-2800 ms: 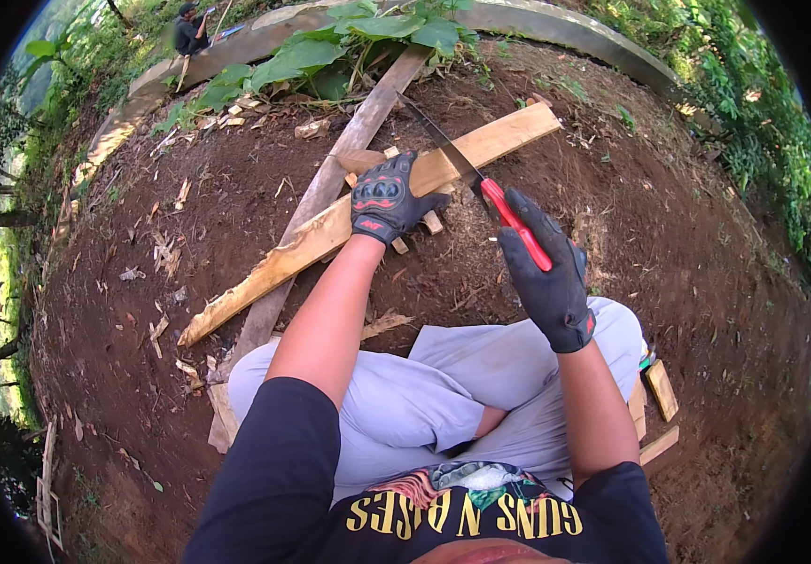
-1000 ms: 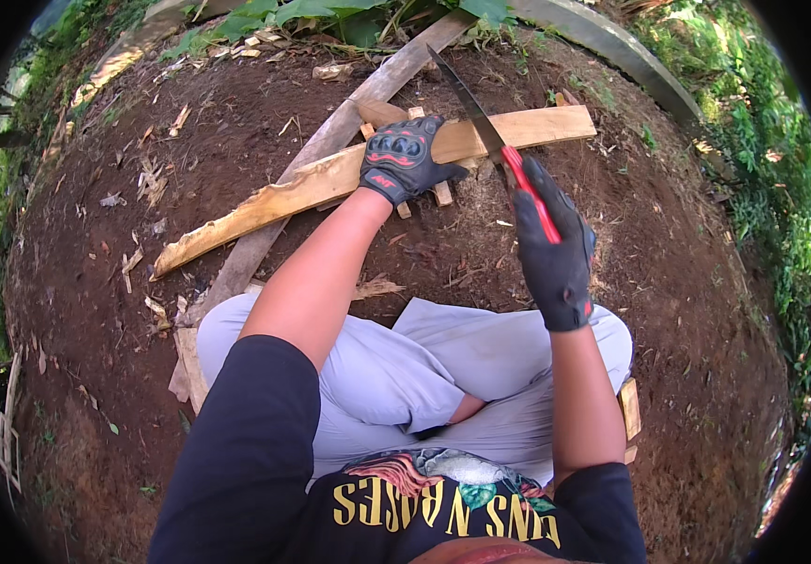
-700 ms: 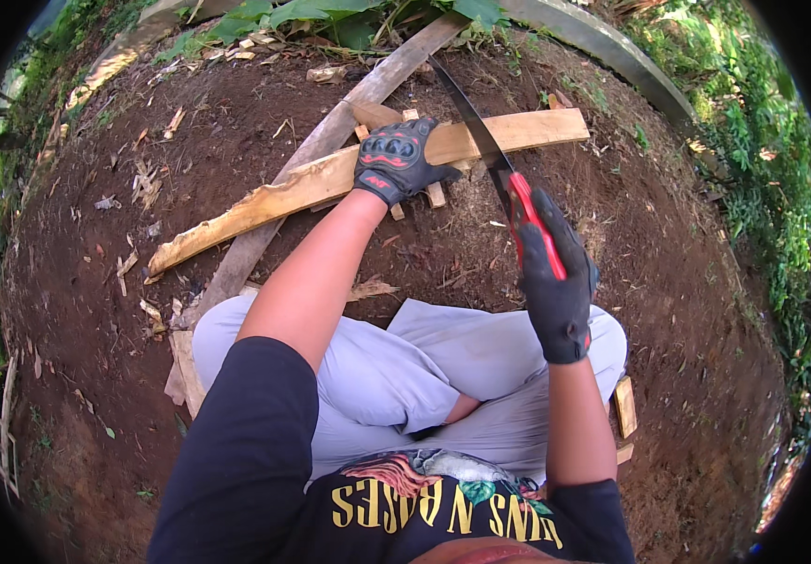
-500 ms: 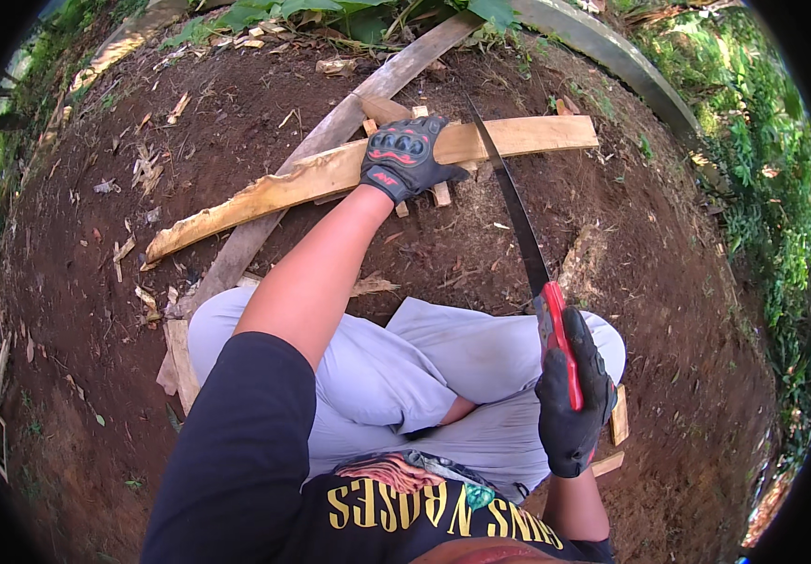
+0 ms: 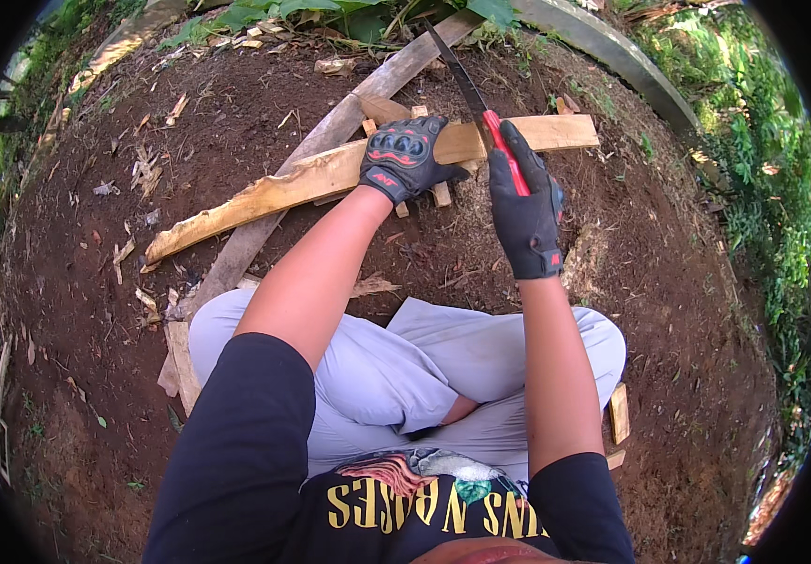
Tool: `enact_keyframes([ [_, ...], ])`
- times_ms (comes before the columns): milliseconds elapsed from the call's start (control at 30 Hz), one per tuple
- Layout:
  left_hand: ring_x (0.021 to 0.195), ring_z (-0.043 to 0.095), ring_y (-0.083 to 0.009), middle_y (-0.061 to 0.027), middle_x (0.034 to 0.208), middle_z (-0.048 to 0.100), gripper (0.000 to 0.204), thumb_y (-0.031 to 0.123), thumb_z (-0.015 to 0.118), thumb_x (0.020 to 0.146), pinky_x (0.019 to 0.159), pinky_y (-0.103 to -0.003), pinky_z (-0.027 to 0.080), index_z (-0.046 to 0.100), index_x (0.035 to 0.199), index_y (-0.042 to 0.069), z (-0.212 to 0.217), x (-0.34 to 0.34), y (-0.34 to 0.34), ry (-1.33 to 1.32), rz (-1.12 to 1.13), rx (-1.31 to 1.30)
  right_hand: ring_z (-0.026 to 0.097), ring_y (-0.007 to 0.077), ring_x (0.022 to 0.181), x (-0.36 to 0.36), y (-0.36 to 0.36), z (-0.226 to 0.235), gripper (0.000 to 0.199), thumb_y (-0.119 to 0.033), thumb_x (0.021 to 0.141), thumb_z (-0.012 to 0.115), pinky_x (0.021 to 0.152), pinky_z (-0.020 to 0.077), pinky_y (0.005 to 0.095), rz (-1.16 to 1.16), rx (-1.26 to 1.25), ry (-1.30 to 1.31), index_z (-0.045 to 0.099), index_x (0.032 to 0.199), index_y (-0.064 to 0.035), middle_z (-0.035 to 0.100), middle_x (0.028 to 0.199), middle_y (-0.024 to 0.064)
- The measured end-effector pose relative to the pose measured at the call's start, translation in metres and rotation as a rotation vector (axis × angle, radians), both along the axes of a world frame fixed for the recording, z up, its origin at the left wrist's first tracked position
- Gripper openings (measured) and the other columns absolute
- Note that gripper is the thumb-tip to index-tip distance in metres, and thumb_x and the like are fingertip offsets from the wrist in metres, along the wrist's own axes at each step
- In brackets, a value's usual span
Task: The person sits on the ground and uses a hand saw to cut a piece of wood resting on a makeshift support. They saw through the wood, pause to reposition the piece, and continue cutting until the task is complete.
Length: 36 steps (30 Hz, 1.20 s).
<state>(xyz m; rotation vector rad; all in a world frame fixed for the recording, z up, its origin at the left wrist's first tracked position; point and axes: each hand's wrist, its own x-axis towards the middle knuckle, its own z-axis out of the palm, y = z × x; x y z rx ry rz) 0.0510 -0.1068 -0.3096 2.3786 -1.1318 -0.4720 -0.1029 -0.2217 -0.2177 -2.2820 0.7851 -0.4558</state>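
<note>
A long, pale wooden board [image 5: 269,195] with a ragged left end lies crosswise in front of me. My left hand [image 5: 404,160], in a black glove with red trim, is closed over the middle of the board, fingers over its far edge. To the right, my gloved right hand [image 5: 530,211] grips the red handle of a hand saw [image 5: 462,80]. The dark blade crosses the board just right of my left hand and points away from me. How deep the teeth sit in the wood cannot be made out.
Under the board runs a weathered grey plank [image 5: 330,132], with small wood pieces [image 5: 440,194] beside it. My crossed legs [image 5: 377,367] are close in front. Brown soil with wood chips surrounds everything. A grey curved beam [image 5: 622,61] and green plants [image 5: 753,188] lie beyond.
My right hand has pushed the saw forward, away from me, from near my knee up to the board. My left hand and the board have stayed in place.
</note>
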Motion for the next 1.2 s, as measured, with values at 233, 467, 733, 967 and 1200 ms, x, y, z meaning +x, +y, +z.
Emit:
enact_keyframes([
  [233,0.115,0.075,-0.0355,-0.0156,0.126,0.076,0.086,0.069,0.087,0.078,0.102,-0.049,0.058,0.067,0.141,0.015,-0.01,-0.001,0.008,-0.034,0.055,-0.032,0.058,0.0087,0.068,-0.117,0.047,0.092,0.048,-0.018,0.108,0.065,0.054,0.0457,0.0234,-0.249,0.437,0.074,0.064,0.154,-0.0027,0.075,0.13,0.0104],
  [467,0.115,0.074,-0.0354,-0.0157,0.127,0.076,0.088,0.071,0.086,0.078,0.103,-0.049,0.057,0.067,0.142,0.014,-0.007,0.0,0.003,-0.004,0.041,-0.016,0.072,0.0228,0.114,-0.132,0.056,0.114,0.049,-0.02,0.107,0.067,0.098,0.0558,0.0376,-0.242,0.336,0.132,0.065,0.151,-0.0009,0.074,0.14,0.0161],
  [733,0.117,0.074,-0.0353,-0.0173,0.126,0.077,0.09,0.07,0.087,0.076,0.103,-0.048,0.057,0.069,0.141,0.01,0.003,-0.002,-0.003,0.01,-0.001,-0.035,0.075,0.033,0.125,0.006,-0.022,-0.012,0.042,-0.028,0.106,0.07,0.107,0.0562,0.0423,-0.062,0.106,-0.03,0.073,0.145,-0.012,0.076,0.136,0.0204],
  [967,0.111,0.076,-0.0351,-0.0152,0.122,0.078,0.082,0.069,0.086,0.079,0.101,-0.049,0.058,0.069,0.136,0.013,-0.007,0.001,0.004,-0.04,0.027,-0.045,0.077,0.0246,0.106,-0.063,0.012,0.016,0.046,-0.023,0.108,0.068,0.089,0.0601,0.0372,-0.106,0.163,0.011,0.067,0.152,-0.0104,0.075,0.139,0.0182],
  [1200,0.12,0.073,-0.0351,-0.0178,0.129,0.076,0.097,0.076,0.085,0.077,0.106,-0.048,0.056,0.065,0.147,0.012,-0.002,-0.002,0.001,-0.009,0.013,-0.016,0.071,0.0148,0.096,-0.156,0.069,0.128,0.049,-0.022,0.107,0.066,0.077,0.059,0.0295,-0.26,0.347,0.231,0.065,0.154,-0.0067,0.075,0.137,0.0127],
])
